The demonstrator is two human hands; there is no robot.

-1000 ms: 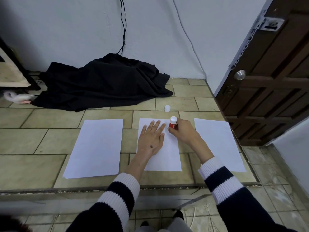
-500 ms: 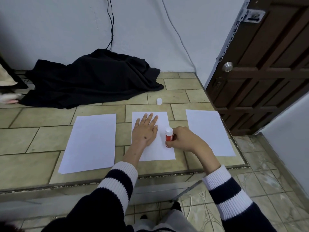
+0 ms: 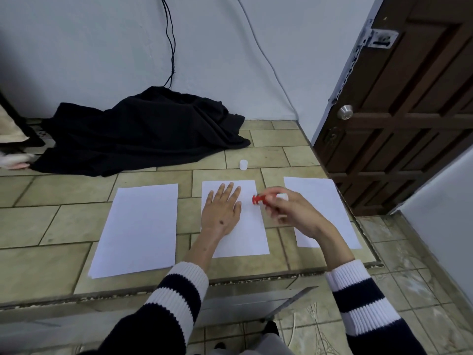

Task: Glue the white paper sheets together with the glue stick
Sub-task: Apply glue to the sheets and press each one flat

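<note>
Red plastic glue stick, lying sideways with no label readable, is clamped in the right hand just above the right edge of the middle white paper sheet. The left hand presses flat, fingers spread, on that sheet. Two more white sheets lie left and right, bare tile between them. A small white cap stands beyond on the beige tiled floor, near a heap of black cloth and a brown wooden door.

Left hand lies flat, fingers spread; right hand curled, raised.
</note>
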